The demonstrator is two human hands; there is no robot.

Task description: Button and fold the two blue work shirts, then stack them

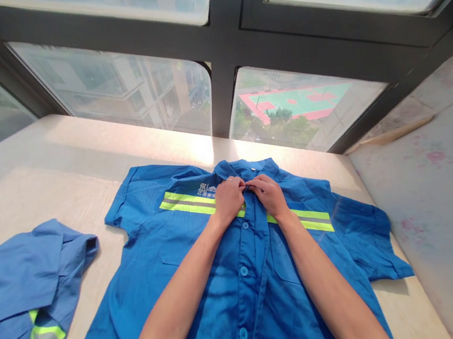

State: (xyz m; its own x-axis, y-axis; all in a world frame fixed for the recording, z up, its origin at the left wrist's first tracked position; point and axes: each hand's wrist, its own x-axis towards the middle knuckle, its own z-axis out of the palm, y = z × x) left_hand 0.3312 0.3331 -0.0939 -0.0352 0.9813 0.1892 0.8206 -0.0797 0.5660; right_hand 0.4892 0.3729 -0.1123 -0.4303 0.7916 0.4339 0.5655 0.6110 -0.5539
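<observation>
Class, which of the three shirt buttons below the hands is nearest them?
The top button, just below the left hand and right hand; the middle button and bottom button lie farther down.

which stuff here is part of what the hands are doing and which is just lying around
In use:
- spread-out blue shirt, with its row of buttons
- left hand and right hand, both pinching the shirt near its collar
- pale surface under it

Lying about:
- second blue garment at the left, touched by neither hand
</observation>
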